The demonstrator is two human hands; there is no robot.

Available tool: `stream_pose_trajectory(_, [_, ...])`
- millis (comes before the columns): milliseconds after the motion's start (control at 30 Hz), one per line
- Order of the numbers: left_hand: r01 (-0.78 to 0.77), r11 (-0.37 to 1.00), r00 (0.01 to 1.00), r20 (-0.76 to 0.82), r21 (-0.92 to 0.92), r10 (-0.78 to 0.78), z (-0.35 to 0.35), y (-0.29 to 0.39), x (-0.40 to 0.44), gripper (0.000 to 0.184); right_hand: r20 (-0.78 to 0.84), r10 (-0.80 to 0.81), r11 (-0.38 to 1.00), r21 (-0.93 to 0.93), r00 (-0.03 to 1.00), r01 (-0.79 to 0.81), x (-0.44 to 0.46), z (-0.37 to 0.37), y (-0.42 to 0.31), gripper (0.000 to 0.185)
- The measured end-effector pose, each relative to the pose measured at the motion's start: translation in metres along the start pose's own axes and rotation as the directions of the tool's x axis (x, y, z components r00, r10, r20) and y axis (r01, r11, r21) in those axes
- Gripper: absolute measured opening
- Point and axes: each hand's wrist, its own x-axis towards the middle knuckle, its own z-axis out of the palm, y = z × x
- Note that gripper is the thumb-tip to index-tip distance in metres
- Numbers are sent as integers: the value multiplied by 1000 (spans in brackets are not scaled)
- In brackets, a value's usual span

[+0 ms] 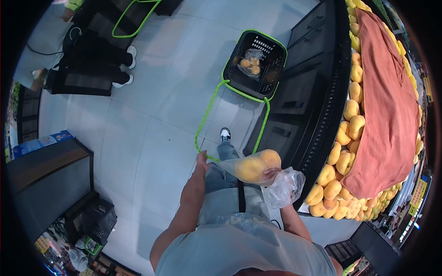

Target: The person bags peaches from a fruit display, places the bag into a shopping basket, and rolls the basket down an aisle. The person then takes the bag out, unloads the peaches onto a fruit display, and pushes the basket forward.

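My left hand [201, 159] is closed around the green handle [206, 120] of a black shopping basket, at the handle's near end. The basket [229, 64] stands on the floor ahead with a clear bag of yellow-orange fruit [251, 65] inside. In front of my waist, my right hand [271, 174] grips a clear plastic bag [230, 164] with large yellow peaches [251, 169] in it. Crumpled clear plastic [286, 187] covers part of that hand and its wrist, so some fingers are hidden.
On my right, a black display stand [294, 108] carries many yellow peaches [332, 189] and a reddish cloth [386, 101]. Another person [92, 53] stands at the upper left, near a second green basket handle [120, 23]. Dark counters [60, 170] line the left side.
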Motion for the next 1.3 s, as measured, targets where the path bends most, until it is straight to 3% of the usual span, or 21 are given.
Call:
stream_pose_trajectory(67, [95, 978, 989, 131, -187, -71, 15, 20, -9, 27, -24, -95, 988, -126, 995, 91, 11, -5, -8, 28])
stream_pose_trajectory(133, [24, 985, 983, 183, -169, 7, 22, 21, 5, 20, -181, -108, 957, -286, 977, 53, 35, 7, -35, 30])
stream_pose_trajectory(167, [-40, 985, 969, 236, -168, 79, 25, 22, 12, 13, -231, -58, 986, -164, 971, 20, 41, 3, -38, 29])
stream_pose_trajectory(267, [-64, 997, 913, 402, -33, 72, 53, 68, -100, 4, -299, -217, 957, -252, 929, 143, 75, 0, -42, 29])
stream_pose_trajectory(300, [-69, 997, 911, 405, -19, 71, 60, 84, -126, 4, -318, -251, 939, -311, 914, 149, 88, 4, -46, 28])
stream_pose_trajectory(333, [-68, 997, 882, 465, -36, 77, 65, 99, -148, 5, -390, -199, 967, -229, 899, 114, 94, -2, -34, 25])
stream_pose_trajectory(467, [-83, 996, 812, 581, 12, 60, 72, 132, -166, 12, -384, -263, 874, -484, 885, 50, 139, -22, -10, 18])
stream_pose_trajectory(533, [-57, 998, 797, 604, 40, 21, 71, 143, -170, 8, -489, -186, 929, -369, 852, -9, 170, -3, -23, 15])
stream_pose_trajectory(600, [88, 995, 783, 614, 53, -102, 64, 152, -169, 9, -572, -138, 950, -306, 809, -55, 199, -13, 3, 18])
stream_pose_trajectory(633, [103, 993, 771, 627, 53, -114, 60, 157, -173, 9, -574, -135, 950, -306, 808, -58, 216, -9, 7, 18])
stream_pose_trajectory(700, [148, 985, 782, 600, 86, -170, 55, 159, -180, 11, -487, -223, 848, -524, 844, -78, 247, -5, 16, 25])
stream_pose_trajectory(767, [193, 974, 789, 571, 119, -226, 54, 159, -190, 13, -454, -208, 833, -546, 866, -87, 276, -11, 36, 23])
stream_pose_trajectory(833, [356, 931, 712, 623, 77, -324, 63, 161, -202, 19, -384, -179, 801, -591, 906, -93, 307, -28, 68, 21])
stream_pose_trajectory(867, [361, 929, 720, 610, 80, -332, 61, 165, -208, 19, -392, -164, 807, -581, 905, -106, 323, -37, 99, 21])
stream_pose_trajectory(933, [384, 923, 694, 650, 26, -308, 62, 175, -219, 23, -417, 22, 995, -81, 909, -61, 356, -54, 162, 22])
stream_pose_trajectory(967, [386, 922, 772, 558, -29, -305, 65, 183, -223, 24, -418, 38, 995, -71, 908, -74, 369, -51, 176, 22])
stream_pose_trajectory(1033, [337, 939, 812, 526, -69, -253, 55, 190, -221, 24, -454, 180, 959, 277, 873, -54, 393, -48, 208, 22])
stream_pose_trajectory(1067, [281, 954, 841, 505, -104, -193, 51, 191, -221, 25, -458, 195, 955, 289, 867, -62, 404, -54, 228, 22])
stream_pose_trajectory(1100, [281, 955, 848, 490, -98, -200, 52, 190, -226, 25, -497, 65, 998, 10, 865, -69, 412, -67, 269, 22])
stream_pose_trajectory(1167, [270, 958, 915, 337, -99, -223, 57, 193, -244, 27, -430, -37, 824, -523, 902, -216, 429, -65, 267, 22])
stream_pose_trajectory(1300, [308, 947, 929, 243, -88, -279, 53, 198, -264, 30, -447, -1, 654, -677, 894, -338, 454, -60, 299, 28])
